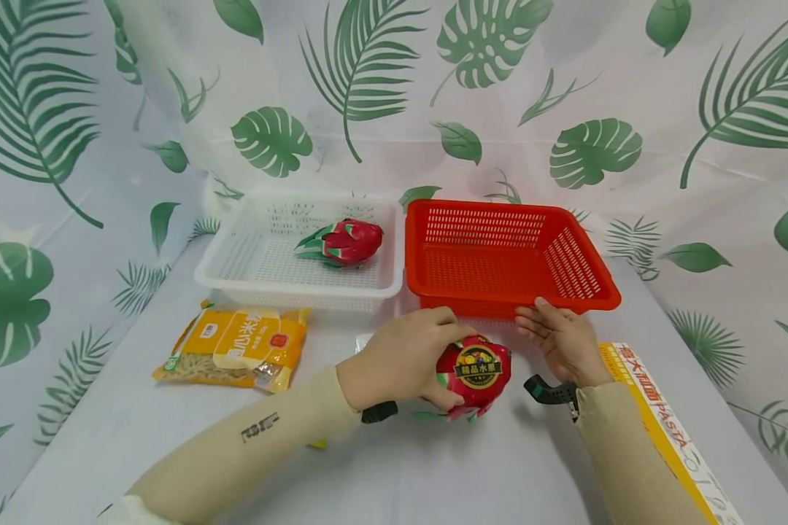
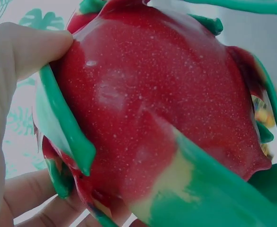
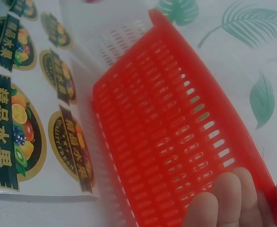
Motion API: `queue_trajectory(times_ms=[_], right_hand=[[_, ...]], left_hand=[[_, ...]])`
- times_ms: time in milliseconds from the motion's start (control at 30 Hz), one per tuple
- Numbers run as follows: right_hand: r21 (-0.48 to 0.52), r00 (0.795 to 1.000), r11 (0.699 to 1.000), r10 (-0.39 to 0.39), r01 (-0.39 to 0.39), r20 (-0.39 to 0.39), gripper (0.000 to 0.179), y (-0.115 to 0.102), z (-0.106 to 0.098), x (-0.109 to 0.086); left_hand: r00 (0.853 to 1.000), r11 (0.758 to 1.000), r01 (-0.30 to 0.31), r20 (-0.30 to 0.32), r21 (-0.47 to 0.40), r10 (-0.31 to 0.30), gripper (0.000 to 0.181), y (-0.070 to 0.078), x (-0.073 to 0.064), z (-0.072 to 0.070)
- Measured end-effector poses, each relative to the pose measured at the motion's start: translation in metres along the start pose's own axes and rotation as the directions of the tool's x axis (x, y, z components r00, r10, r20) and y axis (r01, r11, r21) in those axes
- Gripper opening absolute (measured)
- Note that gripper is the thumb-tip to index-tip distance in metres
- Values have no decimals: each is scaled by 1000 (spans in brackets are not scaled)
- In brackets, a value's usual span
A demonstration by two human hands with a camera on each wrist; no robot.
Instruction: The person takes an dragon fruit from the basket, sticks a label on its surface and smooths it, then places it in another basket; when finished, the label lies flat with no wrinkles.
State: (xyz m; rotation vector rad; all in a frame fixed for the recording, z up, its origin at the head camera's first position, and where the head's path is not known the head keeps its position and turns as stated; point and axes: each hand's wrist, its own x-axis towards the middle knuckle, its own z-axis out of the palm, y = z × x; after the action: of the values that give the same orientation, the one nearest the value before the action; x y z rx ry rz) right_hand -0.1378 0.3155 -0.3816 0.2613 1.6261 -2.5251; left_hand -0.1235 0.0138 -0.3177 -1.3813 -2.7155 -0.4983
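Note:
My left hand (image 1: 407, 357) grips a red dragon fruit (image 1: 489, 390) with green-tipped scales, held above the table in front of the baskets. A round black-and-gold sticker sits on the fruit's side. In the left wrist view, the thumb presses the fruit's skin and the fingers curl beneath it. My right hand (image 1: 561, 343) holds the front rim of the red basket (image 1: 505, 302), thumb at the rim and fingers against the outer wall. A sheet of the same fruit stickers (image 3: 58, 118) lies before the basket, mostly hidden by my left hand in the head view.
A white basket (image 1: 295, 290) holding another dragon fruit (image 1: 354, 242) stands left of the red one. In front of it lies an orange food bag (image 1: 236, 346). A long pasta box (image 1: 670, 430) lies along the right side, partly behind my forearm.

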Motion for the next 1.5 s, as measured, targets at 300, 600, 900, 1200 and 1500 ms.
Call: queue_trajectory(times_ms=[300,600,900,1200,1500], right_hand=[[-27,1000,1000,-8,9,9,24,-1,1,2],[-42,1000,999,-11,11,-7,23,-2,0,3],[-29,1000,999,-14,14,-10,23,1,-3,2],[-45,1000,999,-22,22,-10,25,3,-3,4],[-35,999,999,-37,37,13,28,4,-3,5]], left_hand=[[999,999,32,-36,-22,-33,79,-13,26,-26],[997,999,45,-58,-28,-46,80,-25,63,-47],[997,996,76,-25,36,-75,83,-41,107,-52],[994,992,107,16,60,-108,85,-44,143,-55],[984,985,158,73,62,-163,84,-48,177,-42]])
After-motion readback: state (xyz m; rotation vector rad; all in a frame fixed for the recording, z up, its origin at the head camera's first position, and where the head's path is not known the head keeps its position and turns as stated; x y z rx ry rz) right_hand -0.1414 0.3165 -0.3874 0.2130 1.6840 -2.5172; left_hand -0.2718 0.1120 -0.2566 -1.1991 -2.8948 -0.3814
